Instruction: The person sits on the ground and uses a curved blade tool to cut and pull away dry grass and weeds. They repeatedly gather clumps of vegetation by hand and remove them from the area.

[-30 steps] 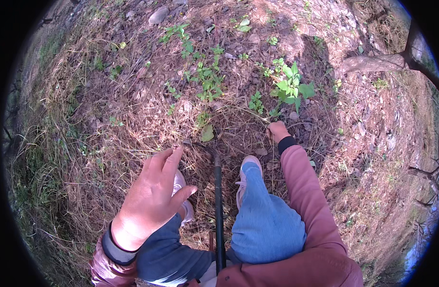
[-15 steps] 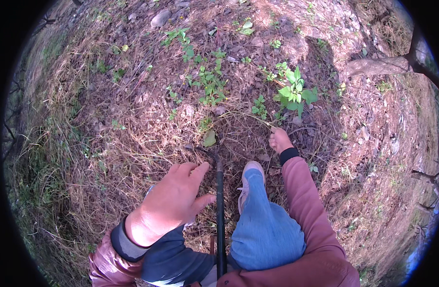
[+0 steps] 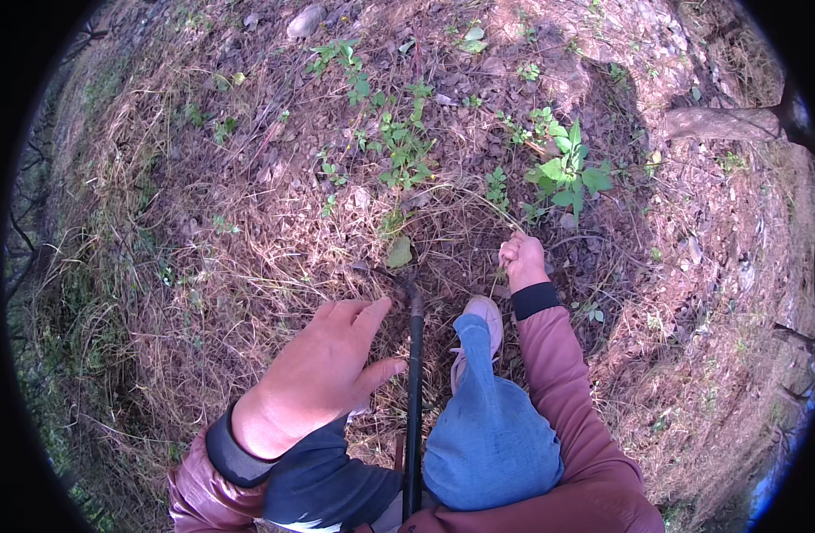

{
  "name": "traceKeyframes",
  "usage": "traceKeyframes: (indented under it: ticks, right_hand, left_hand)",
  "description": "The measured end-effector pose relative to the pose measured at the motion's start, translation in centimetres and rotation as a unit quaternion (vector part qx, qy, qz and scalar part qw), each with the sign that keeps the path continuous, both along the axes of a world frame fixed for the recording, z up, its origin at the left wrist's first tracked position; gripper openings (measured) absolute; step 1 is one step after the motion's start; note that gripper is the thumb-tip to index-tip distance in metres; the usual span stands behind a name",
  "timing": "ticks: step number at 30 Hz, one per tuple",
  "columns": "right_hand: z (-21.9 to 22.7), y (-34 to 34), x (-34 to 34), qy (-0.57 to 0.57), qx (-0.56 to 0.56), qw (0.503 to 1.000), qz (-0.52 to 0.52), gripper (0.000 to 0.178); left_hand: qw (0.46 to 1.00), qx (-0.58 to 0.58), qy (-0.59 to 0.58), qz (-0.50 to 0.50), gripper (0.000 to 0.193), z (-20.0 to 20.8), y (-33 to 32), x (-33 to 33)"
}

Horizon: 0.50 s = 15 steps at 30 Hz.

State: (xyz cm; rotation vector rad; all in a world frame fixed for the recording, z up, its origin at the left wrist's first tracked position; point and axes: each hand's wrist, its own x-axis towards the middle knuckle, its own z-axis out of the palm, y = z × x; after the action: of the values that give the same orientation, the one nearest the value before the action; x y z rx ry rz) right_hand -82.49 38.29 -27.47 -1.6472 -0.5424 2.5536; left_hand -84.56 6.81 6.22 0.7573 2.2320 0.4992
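Note:
My left hand [image 3: 323, 377] hovers over the ground on the left, palm down, its thumb held apart from the fingers and nothing in it. Just right of its thumb is a tool with a long dark handle [image 3: 414, 391] and a thin curved metal head [image 3: 391, 277] resting among dry grass; the handle's lower end is hidden by my clothing. My right hand [image 3: 523, 260] is closed around a thin pale grass stalk [image 3: 487, 203], which arches up and left from the fist. Beyond that hand grows a bright green leafy plant [image 3: 567, 169].
Dry grass and dead leaves cover the ground. A low green weed [image 3: 403, 151] grows ahead, with a yellowish leaf [image 3: 399, 252] nearer me. A grey stone [image 3: 306, 20] lies far off. A tree branch [image 3: 723, 123] stands at right. My shoe [image 3: 483, 318] is near my right hand.
The view has shifted slightly. My right fist has drawn a little left and nearer relative to the plants, still gripping the stalk. The tool's head has shifted slightly right; my left hand barely moved.

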Motion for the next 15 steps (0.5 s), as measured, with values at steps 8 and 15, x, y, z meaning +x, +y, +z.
traceKeyframes:
  ticks: [8,15]
  right_hand:
    - [1.7,-1.6,0.7,-0.002,0.0,1.0,-0.032,0.028]
    - [5.5,-3.8,1.0,-0.014,-0.027,0.997,-0.078,0.034]
  left_hand:
    - [0.999,0.001,-0.004,0.031,0.067,0.1,-0.7,-0.4]
    - [0.999,0.005,0.007,0.039,0.067,-0.1,-1.1,-1.2]
